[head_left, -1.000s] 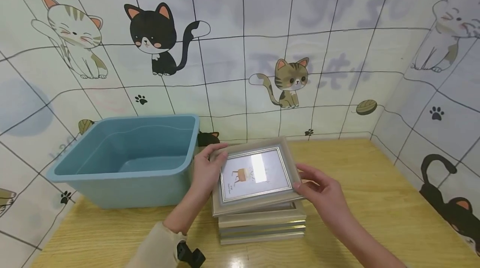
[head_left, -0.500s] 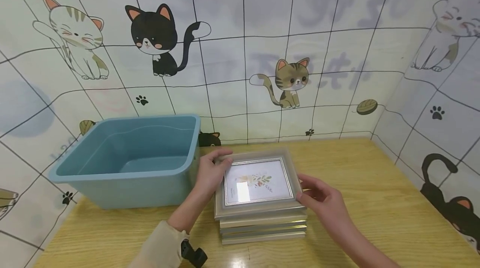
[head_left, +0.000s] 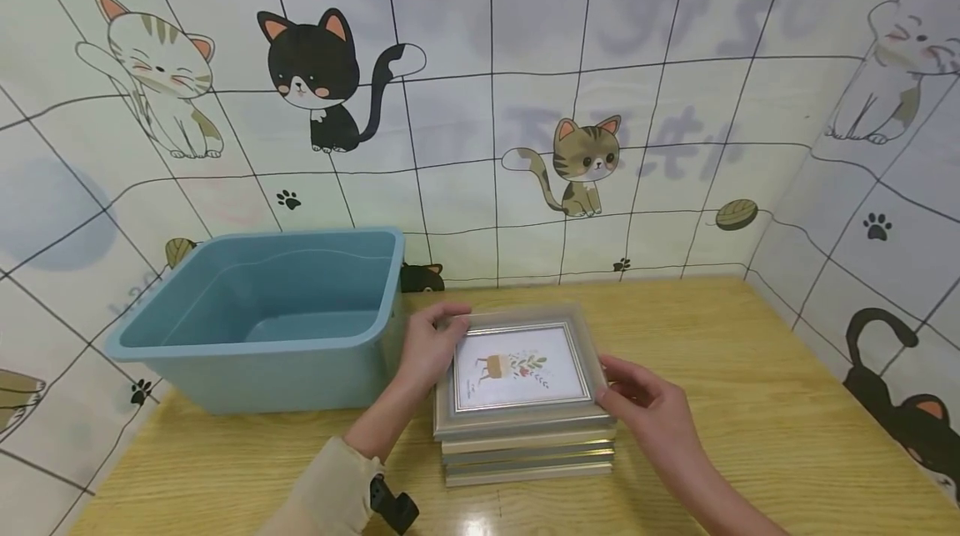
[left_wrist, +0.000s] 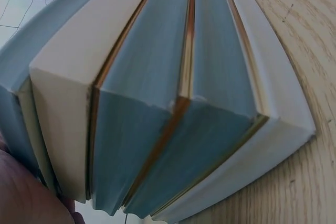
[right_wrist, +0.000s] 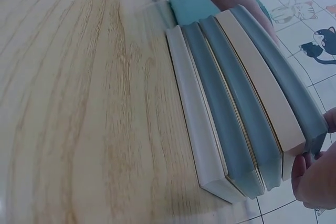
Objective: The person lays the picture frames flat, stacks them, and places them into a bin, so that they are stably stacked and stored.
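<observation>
A silver-grey picture frame [head_left: 522,368], showing a small plant print, lies on top of a stack of picture frames [head_left: 528,461] on the wooden table. My left hand [head_left: 429,350] grips its left edge near the far corner, thumb on the border. At the right edge my right hand [head_left: 648,403] pinches it between thumb and fingers. In the left wrist view the stacked frames [left_wrist: 147,98] alternate pale and grey-blue, with part of the left hand [left_wrist: 31,195] beside them. The right wrist view has the right hand [right_wrist: 317,182] at the uppermost frame's corner.
A blue plastic tub [head_left: 247,378] stands left of the stack, close to my left forearm, with nothing seen inside. Behind the wooden table [head_left: 735,403] rises a wall covering [head_left: 450,119] printed with cats, which also runs along the right side.
The top picture frame, tilted and turned a second ago, has come down and now lies nearly lined up with the stack. Both hands moved slightly toward me with it, keeping their hold.
</observation>
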A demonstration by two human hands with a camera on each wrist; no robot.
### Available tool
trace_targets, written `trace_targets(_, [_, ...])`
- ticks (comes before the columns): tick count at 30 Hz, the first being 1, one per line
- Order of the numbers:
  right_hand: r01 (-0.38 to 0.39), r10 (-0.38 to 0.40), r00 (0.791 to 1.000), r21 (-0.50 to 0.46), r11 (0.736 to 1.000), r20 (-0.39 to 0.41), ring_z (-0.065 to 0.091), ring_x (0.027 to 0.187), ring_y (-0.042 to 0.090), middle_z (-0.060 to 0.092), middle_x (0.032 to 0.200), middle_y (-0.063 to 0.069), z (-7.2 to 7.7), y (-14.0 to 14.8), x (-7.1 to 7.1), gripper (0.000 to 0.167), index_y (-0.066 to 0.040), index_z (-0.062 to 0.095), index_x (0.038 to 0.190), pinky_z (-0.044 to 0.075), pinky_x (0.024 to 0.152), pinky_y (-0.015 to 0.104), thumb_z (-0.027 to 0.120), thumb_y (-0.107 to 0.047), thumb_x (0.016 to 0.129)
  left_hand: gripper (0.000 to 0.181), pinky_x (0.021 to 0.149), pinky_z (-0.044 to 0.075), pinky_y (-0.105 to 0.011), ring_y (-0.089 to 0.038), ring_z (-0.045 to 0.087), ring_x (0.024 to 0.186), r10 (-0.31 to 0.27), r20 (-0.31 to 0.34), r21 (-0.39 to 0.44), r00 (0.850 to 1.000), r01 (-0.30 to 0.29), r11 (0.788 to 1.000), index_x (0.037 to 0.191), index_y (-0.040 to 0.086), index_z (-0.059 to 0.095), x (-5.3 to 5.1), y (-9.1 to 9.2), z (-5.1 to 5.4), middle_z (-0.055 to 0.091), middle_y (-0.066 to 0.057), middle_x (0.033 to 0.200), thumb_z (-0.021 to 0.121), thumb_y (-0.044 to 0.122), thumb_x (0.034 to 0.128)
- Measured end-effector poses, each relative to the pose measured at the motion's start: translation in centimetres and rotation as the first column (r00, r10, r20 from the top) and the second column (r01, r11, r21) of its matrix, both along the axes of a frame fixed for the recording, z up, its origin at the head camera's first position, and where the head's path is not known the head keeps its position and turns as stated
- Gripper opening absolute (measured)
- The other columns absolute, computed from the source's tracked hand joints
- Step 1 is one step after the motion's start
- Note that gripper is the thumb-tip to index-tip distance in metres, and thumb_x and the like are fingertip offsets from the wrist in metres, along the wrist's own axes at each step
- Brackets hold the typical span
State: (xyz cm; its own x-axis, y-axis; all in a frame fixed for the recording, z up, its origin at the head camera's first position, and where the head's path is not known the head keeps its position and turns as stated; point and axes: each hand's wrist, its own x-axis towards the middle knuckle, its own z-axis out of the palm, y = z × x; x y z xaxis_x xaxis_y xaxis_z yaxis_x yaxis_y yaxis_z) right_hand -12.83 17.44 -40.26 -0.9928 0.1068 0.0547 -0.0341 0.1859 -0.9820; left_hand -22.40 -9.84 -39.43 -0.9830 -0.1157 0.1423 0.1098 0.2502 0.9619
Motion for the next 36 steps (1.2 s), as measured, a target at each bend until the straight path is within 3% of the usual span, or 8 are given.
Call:
trace_targets(11, [0.019, -0.02, 0.998, 0.014, 1.0, 0.058, 0.064, 0.094, 0.008, 0.072, 0.109, 0.009, 0.02, 0.1, -0.13, 0.045, 0.001, 0.065, 0.134, 0.052, 0.081, 0.021, 0.075, -0.006, 0.091, 0.016, 0.108, 0.039, -0.049, -0.029, 0.052, 0.126, -0.028, 0.109, -0.005, 0.994, 0.029, 1.0, 0.112, 0.009, 0.074, -0.11, 0.04, 0.16, 0.065, -0.011, 0.129, 0.066, 0.012, 0.0989])
trace_targets(18, [0.013, -0.014, 0.999, 0.016, 1.0, 0.052, 0.064, 0.096, 0.008, 0.072, 0.114, 0.01, -0.04, 0.2, -0.03, 0.045, 0.002, 0.065, 0.134, 0.053, 0.081, 0.02, 0.075, -0.005, 0.091, 0.016, 0.1, 0.044, -0.046, -0.028, 0.054, 0.118, -0.065, 0.128, 0.004, 0.99, 0.065, 0.998, 0.113, 0.009, 0.074, -0.1, -0.27, 0.08, 0.065, -0.01, 0.128, 0.066, 0.012, 0.0992])
trace_targets(27, [0.029, -0.031, 0.999, 0.048, 0.998, 0.03, 0.064, 0.094, 0.007, 0.072, 0.113, 0.01, -0.25, 0.25, 0.14, 0.043, 0.001, 0.067, 0.132, 0.052, 0.08, 0.02, 0.077, -0.007, 0.091, 0.017, 0.11, 0.037, -0.05, -0.029, 0.052, 0.128, -0.087, 0.15, -0.017, 0.985, 0.09, 0.996, 0.114, 0.01, 0.075, -0.04, -0.57, 0.54, 0.064, -0.01, 0.132, 0.066, 0.012, 0.0994])
trace_targets(36, [0.019, -0.018, 1.0, 0.071, 0.997, -0.012, 0.066, 0.089, 0.008, 0.073, 0.106, 0.011, -0.52, 0.37, 0.22, 0.042, 0.002, 0.067, 0.131, 0.053, 0.078, 0.021, 0.075, -0.005, 0.09, 0.017, 0.114, 0.033, -0.052, -0.03, 0.05, 0.133, -0.101, 0.151, -0.022, 0.983, 0.106, 0.994, 0.113, 0.011, 0.076, -0.15, -0.54, 0.31, 0.064, -0.01, 0.133, 0.067, 0.013, 0.0992])
